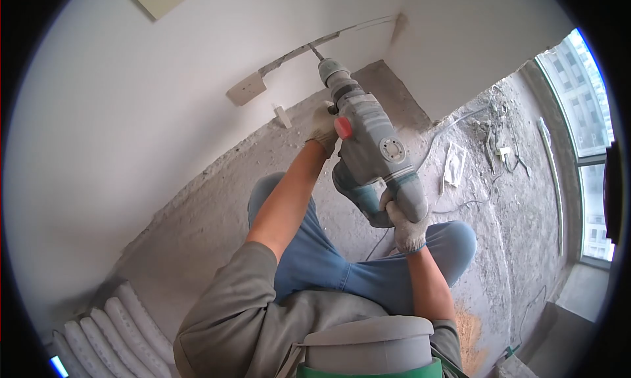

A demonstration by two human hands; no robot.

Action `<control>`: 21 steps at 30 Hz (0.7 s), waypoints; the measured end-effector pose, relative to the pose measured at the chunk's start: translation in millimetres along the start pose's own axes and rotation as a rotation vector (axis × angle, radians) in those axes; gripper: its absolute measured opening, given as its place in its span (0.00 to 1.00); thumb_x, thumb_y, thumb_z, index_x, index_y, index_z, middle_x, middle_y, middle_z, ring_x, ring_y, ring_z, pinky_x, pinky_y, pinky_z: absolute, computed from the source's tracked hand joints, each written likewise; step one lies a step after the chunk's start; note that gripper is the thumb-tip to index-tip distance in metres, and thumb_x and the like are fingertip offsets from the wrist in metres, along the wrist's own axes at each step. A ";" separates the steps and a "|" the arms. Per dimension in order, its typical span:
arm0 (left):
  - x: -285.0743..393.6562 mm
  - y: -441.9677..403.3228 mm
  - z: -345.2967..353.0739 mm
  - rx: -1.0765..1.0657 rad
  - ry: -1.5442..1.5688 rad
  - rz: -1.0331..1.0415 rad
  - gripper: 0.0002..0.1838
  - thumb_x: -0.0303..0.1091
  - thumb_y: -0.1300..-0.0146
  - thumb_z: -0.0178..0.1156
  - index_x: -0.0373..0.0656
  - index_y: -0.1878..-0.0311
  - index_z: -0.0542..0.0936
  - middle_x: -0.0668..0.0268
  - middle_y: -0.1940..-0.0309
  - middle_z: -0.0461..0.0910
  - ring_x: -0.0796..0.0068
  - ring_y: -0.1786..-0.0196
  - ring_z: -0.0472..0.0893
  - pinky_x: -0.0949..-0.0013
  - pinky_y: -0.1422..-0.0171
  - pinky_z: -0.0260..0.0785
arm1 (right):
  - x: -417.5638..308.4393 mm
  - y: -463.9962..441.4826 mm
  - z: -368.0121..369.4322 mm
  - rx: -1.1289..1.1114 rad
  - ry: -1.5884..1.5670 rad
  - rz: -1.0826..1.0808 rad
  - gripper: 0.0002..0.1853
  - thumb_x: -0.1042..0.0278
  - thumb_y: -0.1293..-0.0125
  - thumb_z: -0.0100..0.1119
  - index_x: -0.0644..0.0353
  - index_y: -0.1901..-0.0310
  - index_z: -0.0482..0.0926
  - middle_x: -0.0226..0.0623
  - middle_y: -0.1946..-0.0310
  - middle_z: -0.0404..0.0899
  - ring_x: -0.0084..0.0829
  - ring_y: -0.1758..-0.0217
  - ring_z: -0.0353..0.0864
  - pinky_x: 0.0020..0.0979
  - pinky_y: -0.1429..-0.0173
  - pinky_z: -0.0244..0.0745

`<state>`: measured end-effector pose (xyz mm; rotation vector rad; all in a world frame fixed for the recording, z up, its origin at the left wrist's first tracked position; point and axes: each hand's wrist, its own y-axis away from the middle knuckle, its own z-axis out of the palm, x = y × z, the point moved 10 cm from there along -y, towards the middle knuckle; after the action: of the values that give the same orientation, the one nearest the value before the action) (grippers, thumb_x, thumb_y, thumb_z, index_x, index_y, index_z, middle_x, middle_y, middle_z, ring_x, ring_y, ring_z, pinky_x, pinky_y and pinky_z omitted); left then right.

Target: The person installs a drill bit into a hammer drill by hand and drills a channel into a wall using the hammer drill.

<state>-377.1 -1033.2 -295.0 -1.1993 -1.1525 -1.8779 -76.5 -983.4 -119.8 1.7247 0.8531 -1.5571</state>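
Note:
A large grey rotary hammer drill [374, 132] points away from me, its bit [316, 52] touching a narrow groove [286, 59] cut in the white wall. My left hand [323, 125], in a pale work glove, is wrapped round the side handle near the front of the drill. At the back, my gloved right hand [407, 228] grips the rear handle; its trigger finger is partly hidden. A red switch [343, 128] shows on the drill's left side. Left of the bit, a beige wall socket [247, 89] sits at the groove's end.
Rubble [493, 122] and cables litter the rough concrete floor on the right, with a plastic bag [454, 164] among them. A long white strip [551, 174] lies by the window [578, 95]. Several white rolls [121, 332] are at lower left. My bent legs [309, 246] are below the drill.

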 end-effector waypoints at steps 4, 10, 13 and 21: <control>6.6 -2.6 8.1 -0.160 0.229 -0.051 0.08 0.34 0.37 0.61 0.39 0.60 0.81 0.65 0.65 0.81 0.77 0.61 0.78 0.67 0.55 0.72 | 25.7 -4.5 9.1 0.077 -0.007 -0.006 0.08 0.74 0.42 0.68 0.60 0.59 0.84 0.29 0.68 0.85 0.23 0.63 0.84 0.30 0.58 0.79; -4.8 -36.4 1.3 -0.173 0.124 0.066 0.15 0.39 0.30 0.46 0.43 0.63 0.81 0.65 0.67 0.81 0.71 0.64 0.79 0.65 0.56 0.72 | 37.0 -12.4 20.6 0.107 0.378 0.011 0.16 0.69 0.47 0.72 0.62 0.56 0.82 0.41 0.65 0.87 0.37 0.62 0.88 0.34 0.56 0.81; 13.0 -1.5 16.1 -0.148 0.266 -0.080 0.15 0.40 0.31 0.46 0.44 0.64 0.80 0.65 0.67 0.80 0.67 0.64 0.79 0.64 0.55 0.72 | 27.2 -10.5 16.5 0.161 0.374 0.063 0.16 0.69 0.47 0.71 0.62 0.56 0.81 0.41 0.66 0.87 0.37 0.63 0.88 0.35 0.57 0.81; 17.8 19.4 26.2 -0.138 0.453 -0.177 0.14 0.40 0.33 0.46 0.46 0.65 0.79 0.66 0.71 0.77 0.68 0.66 0.78 0.64 0.56 0.71 | 5.4 3.0 11.2 0.110 0.145 -0.003 0.10 0.73 0.44 0.67 0.61 0.59 0.83 0.33 0.69 0.86 0.26 0.66 0.84 0.32 0.60 0.78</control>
<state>-358.0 -1018.6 -266.7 -0.6976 -0.9105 -2.2436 -80.0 -994.0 -125.9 1.9350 0.8543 -1.5208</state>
